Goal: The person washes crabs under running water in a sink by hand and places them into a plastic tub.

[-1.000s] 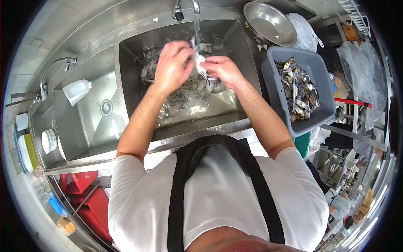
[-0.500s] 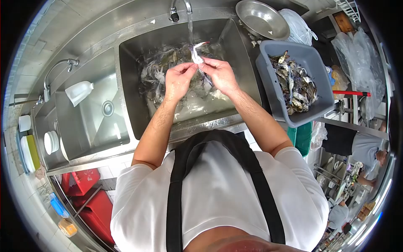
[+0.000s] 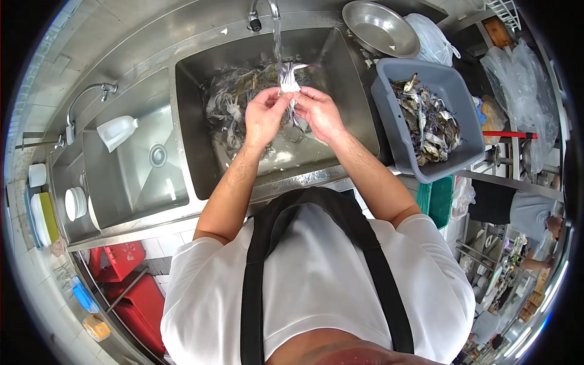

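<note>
Between my two hands is a crab (image 3: pixel 290 79), its pale underside and legs showing, held just below the running tap (image 3: pixel 275 12). My left hand (image 3: pixel 265 114) pinches it from the left side. My right hand (image 3: pixel 319 111) grips it from the right, thumb and fingers close to the other thumb. Both hands are over the deep sink basin (image 3: pixel 347 85), where several more crabs (image 3: pixel 228 103) lie in water. To the right, a grey plastic tub (image 3: pixel 389 115) holds a heap of crabs (image 3: pixel 429 118).
A metal bowl (image 3: pixel 382 27) and a white plastic bag (image 3: pixel 429 39) stand beyond the tub. In the left basin (image 3: pixel 137 176) lies a white plastic jug (image 3: pixel 117 131); a second tap (image 3: pixel 91 91) rises behind it. Another person (image 3: pixel 529 210) is at the far right.
The crab has turned and now shows more of its pale underside and legs under the water stream. My hands have shifted slightly, still gripping it.
</note>
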{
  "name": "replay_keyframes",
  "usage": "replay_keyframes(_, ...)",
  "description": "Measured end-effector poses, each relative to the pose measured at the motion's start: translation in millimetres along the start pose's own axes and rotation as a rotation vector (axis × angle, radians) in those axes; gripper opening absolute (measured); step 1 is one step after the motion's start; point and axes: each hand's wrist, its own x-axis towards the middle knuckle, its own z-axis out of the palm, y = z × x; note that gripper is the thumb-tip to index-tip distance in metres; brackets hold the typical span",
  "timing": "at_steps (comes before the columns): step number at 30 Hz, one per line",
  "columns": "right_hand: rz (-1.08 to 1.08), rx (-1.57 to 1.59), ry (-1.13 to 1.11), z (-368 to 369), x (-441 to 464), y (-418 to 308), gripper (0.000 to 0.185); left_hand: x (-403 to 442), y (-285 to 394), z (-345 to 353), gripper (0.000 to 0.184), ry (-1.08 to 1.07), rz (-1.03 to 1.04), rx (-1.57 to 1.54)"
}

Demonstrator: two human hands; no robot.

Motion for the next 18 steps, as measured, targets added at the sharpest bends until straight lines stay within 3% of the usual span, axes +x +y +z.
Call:
replay_keyframes(4, 0.052, -0.067, 0.080, -4.4, 2.4, -0.9, 0.017, 4.7, -13.1, 3.9, 0.018, 0.074, 0.094, 0.177)
replay_keyframes(6, 0.006, -0.102, 0.058, -13.2, 5.6, 5.3, 0.015, 11.6, -25.4, 11.9, 0.017, 0.060, 0.045, 0.128)
replay_keyframes(9, -0.048, 0.033, 0.109, -28.2, 12.6, 23.1, 0.014, 25.8, -37.3, 24.9, 0.015, 0.072, -0.153, -0.087)
replay_keyframes(11, -0.082, 0.126, 0.141, -37.0, 17.2, 23.1, 0.014, 45.5, -61.2, 35.8, 0.012, 0.147, -0.326, -0.399)
replay_keyframes(12, -0.105, 0.235, 0.151, -40.5, 18.2, 20.4, 0.015, 58.5, -73.5, 38.4, 0.012, 0.137, -0.327, -0.397)
replay_keyframes(14, -0.144, 0.340, 0.172, -51.2, 22.1, 12.2, 0.016, 88.5, -92.0, 46.2, 0.011, 0.105, -0.520, -0.383)
replay_keyframes(16, -0.043, 0.405, 0.194, -65.4, 27.2, 7.8, 0.018, 116.7, -85.6, 75.3, 0.011, 0.062, -0.480, -0.322)
replay_keyframes(18, -0.022, 0.386, 0.249, -84.6, 38.5, 20.8, 0.016, 152.1, -74.1, 119.4, 0.016, -0.049, -0.309, -0.100)
